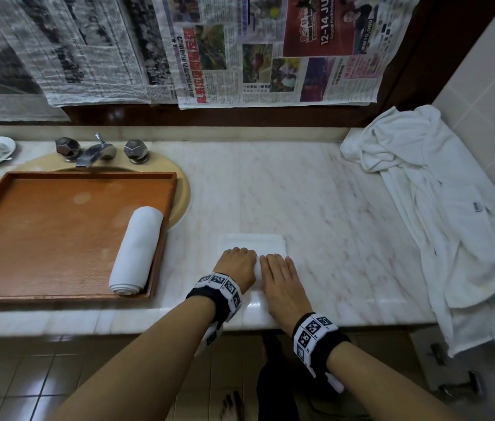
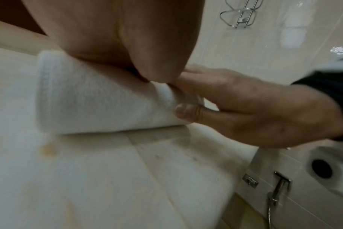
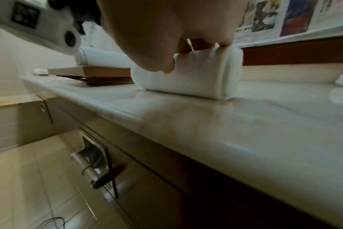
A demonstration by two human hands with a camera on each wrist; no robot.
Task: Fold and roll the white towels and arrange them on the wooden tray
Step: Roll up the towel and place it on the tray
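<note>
We are reading print only on the newspaper sheets (image 1: pixel 270 50) hanging on the wall behind the counter. Red ad block (image 1: pixel 319 25), rotated sideways: "12–14 JU…", cut off by the frame edge; below it "Grand Pick…", partial. Same ad, white text: "RM70,000". Chinese headlines are showing but too blurred to transcribe. Wristband squares (image 1: pixel 311 329): coded markers, no legible txt.
</note>
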